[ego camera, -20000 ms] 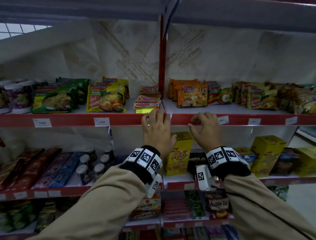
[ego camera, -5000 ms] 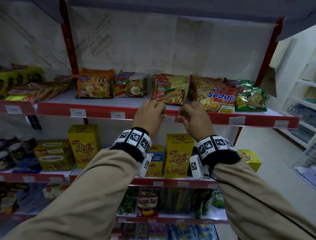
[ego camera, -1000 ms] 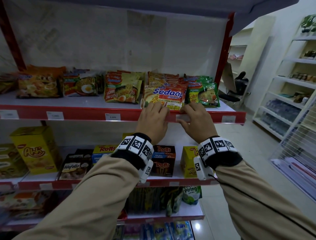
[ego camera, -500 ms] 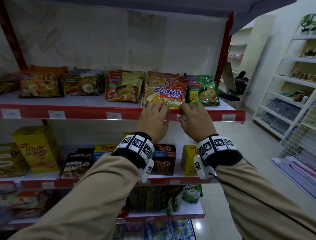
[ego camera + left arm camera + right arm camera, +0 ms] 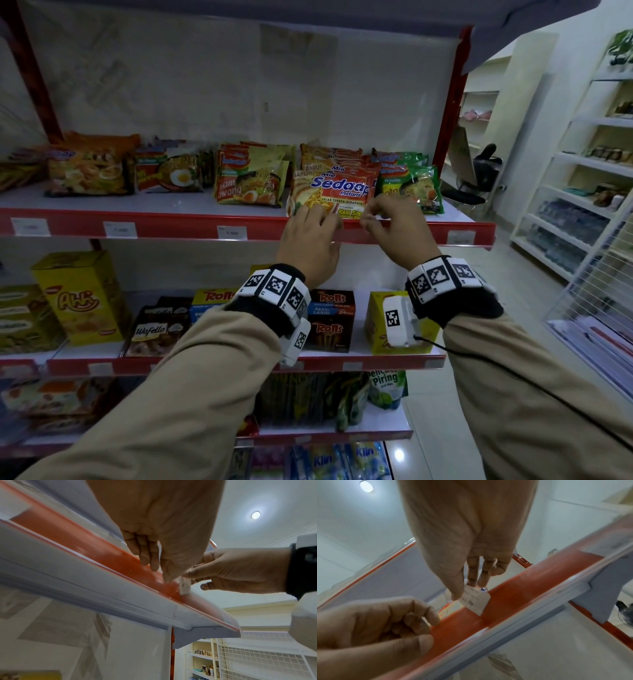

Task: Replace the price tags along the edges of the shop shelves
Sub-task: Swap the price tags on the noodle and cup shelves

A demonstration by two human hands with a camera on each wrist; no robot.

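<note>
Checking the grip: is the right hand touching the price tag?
Touching. The right wrist view shows the right hand pinching the price tag between thumb and fingertips.
</note>
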